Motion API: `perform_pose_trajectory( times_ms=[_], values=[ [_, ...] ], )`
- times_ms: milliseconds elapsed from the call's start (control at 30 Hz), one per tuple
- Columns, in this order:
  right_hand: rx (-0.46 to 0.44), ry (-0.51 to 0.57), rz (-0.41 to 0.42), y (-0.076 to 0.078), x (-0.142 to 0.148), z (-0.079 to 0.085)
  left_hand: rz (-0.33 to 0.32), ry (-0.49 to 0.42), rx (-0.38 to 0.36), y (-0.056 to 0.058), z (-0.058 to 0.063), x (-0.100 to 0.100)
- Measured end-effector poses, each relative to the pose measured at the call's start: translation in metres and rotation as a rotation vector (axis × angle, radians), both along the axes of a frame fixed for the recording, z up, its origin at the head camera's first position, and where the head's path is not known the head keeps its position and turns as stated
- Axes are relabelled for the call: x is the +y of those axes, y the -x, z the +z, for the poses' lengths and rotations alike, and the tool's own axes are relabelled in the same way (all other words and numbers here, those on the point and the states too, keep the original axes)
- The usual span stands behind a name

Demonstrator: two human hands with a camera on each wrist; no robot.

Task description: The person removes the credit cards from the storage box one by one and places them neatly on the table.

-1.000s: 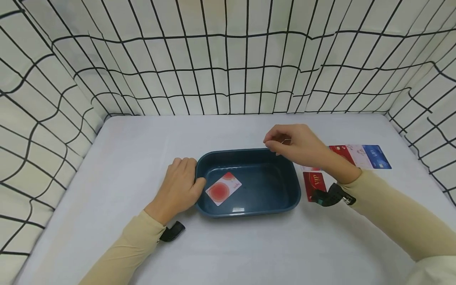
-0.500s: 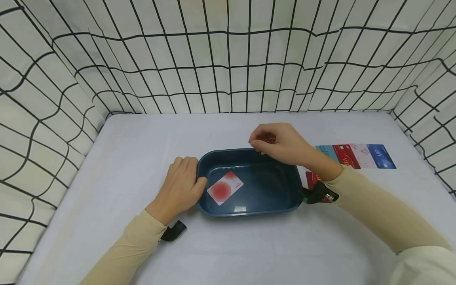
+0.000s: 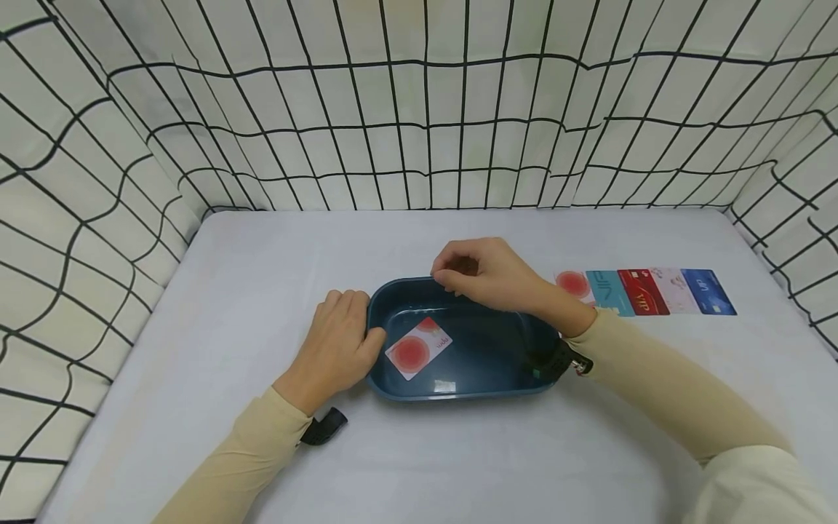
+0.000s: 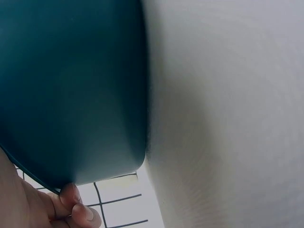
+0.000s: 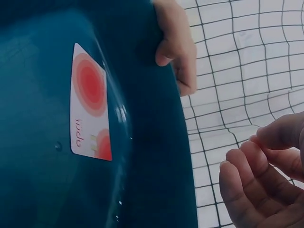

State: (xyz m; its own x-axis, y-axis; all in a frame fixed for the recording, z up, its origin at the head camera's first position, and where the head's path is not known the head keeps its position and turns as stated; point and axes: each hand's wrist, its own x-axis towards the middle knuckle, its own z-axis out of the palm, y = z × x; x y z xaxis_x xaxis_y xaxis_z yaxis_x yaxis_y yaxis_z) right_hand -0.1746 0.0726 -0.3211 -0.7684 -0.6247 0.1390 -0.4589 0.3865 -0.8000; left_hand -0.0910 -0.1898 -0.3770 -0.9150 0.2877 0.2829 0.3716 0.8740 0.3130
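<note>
A dark teal plastic tray (image 3: 458,397) rests on the white table. My left hand (image 3: 335,346) grips its left rim, fingers outside and thumb over the edge; the left wrist view shows its fingertips (image 4: 70,194) against the wall. Inside the tray lies a white card with red circles (image 3: 419,348), tilted. My right hand (image 3: 491,276) hovers at the far rim. In the right wrist view, thumb and forefinger of that right hand (image 5: 266,171) come together at the tips, the other fingers half curled. I cannot tell whether something thin is pinched there.
Right of the tray lies a row of cards: a red-circled card (image 3: 573,284), a teal card (image 3: 609,291), a red card (image 3: 644,291), a pale pink card (image 3: 673,291) and a blue card (image 3: 709,291). A black-lined net (image 3: 425,131) surrounds the table's back and sides.
My right hand has moved left along the far rim, uncovering more of the card row. Its wrist now covers the lower red card. The left hand keeps its grip.
</note>
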Motion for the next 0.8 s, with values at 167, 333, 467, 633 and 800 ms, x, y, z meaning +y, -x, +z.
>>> perform_pose_trajectory(
  times_ms=[167,333,467,633,800],
  values=[
    [0.03,0.006,0.041,0.0,-0.008,-0.006,0.0,0.004,-0.007,0.0,0.0,0.0],
    [0.042,0.009,0.105,-0.001,-0.016,-0.012,-0.001,0.005,0.0,0.0,0.0,0.0],
    [0.053,-0.013,0.167,0.0,-0.02,-0.016,-0.004,-0.001,0.004,0.0,0.0,0.001],
    [0.069,-0.041,0.221,0.0,-0.027,-0.016,-0.009,0.004,0.014,0.0,0.0,0.0],
    [0.057,-0.086,0.275,-0.002,-0.033,-0.019,-0.01,0.007,0.018,0.0,0.0,0.0]
  ],
)
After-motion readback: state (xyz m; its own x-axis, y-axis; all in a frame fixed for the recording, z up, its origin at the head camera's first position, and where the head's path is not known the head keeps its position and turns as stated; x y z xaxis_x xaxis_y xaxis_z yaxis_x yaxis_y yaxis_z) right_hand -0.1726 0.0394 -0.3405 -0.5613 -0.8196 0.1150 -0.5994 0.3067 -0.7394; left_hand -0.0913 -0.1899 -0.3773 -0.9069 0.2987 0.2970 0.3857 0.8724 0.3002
